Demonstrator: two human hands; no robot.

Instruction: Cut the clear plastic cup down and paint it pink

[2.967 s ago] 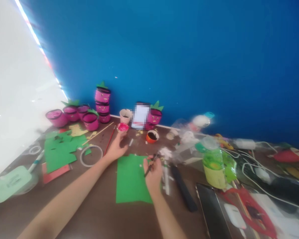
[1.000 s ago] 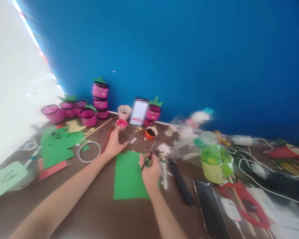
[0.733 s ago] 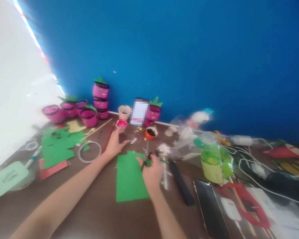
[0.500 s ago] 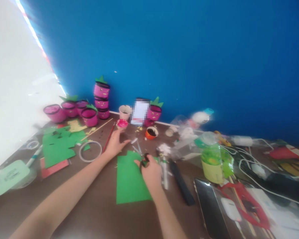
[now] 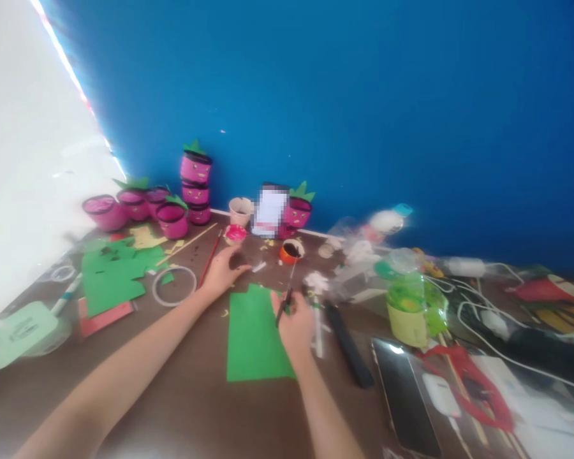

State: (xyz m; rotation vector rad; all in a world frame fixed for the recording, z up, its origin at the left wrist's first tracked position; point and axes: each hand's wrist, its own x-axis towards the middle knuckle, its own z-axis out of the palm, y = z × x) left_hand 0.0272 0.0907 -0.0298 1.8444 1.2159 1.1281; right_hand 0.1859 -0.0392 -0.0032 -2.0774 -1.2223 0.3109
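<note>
My right hand (image 5: pixel 295 324) is closed on a pair of dark-handled scissors (image 5: pixel 287 294), whose blades point up and away towards an orange cup (image 5: pixel 291 250). This hand rests on the right edge of a green paper sheet (image 5: pixel 252 338) lying on the brown table (image 5: pixel 186 408). My left hand (image 5: pixel 221 271) lies on the table just beyond the sheet's top left corner, fingers loosely spread, thumb pointing right, holding nothing. A small cup of pink paint (image 5: pixel 235 234) stands just beyond it.
Pink painted pots (image 5: pixel 173 220) with green leaves line the blue wall at the back left. Green paper scraps (image 5: pixel 112 277), a tape ring (image 5: pixel 175 285) and a red brush (image 5: pixel 210 258) lie left. A green-yellow bottle (image 5: pixel 411 312), a dark tablet (image 5: pixel 404 395) and white cables (image 5: pixel 497 338) crowd the right.
The scissors in my right hand opened their blades over the sheet's top edge, then closed and swung to point up right. My left hand stayed by the pink paint cup.
</note>
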